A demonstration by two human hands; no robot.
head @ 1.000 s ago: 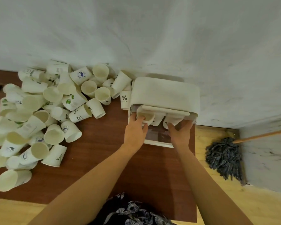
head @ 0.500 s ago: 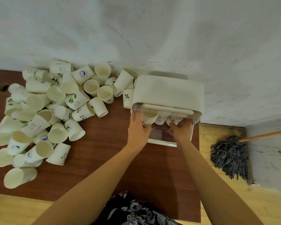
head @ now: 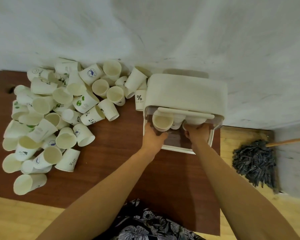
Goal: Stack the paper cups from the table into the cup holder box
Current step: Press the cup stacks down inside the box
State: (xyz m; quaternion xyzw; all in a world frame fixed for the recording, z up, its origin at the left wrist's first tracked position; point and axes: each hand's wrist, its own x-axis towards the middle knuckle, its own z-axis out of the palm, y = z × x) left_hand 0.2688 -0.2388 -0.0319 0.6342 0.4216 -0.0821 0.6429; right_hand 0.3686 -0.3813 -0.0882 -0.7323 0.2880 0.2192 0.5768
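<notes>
On the left half of the brown table (head: 111, 153), I see a loose pile of paper cups (head: 59, 110). Most lie on their sides with the mouths turned various ways; several carry small printed marks. One cup with a percent sign (head: 139, 99) stands upside down at the right edge of the pile, just beside the box.

At the table's right end, against the pale wall (head: 163, 32), stands the cup holder box (head: 185, 94), cream-coloured with a rounded top and a bar across its open front. I see cups hanging mouth-down inside the front opening, behind a clear panel.

My left hand (head: 152, 137) is at the left side of the opening, its fingers curled round the lowest cup (head: 162, 122) there, whose mouth faces the camera. That cup is partly inside the box, under the bar.

My right hand (head: 197, 134) is at the right side of the opening, its fingers bent up toward the cups hanging there. I cannot tell whether it grips one or only touches the panel.

Right of the table, a dark mop head (head: 253, 161) with a wooden handle rests on the plank floor (head: 232, 196).
</notes>
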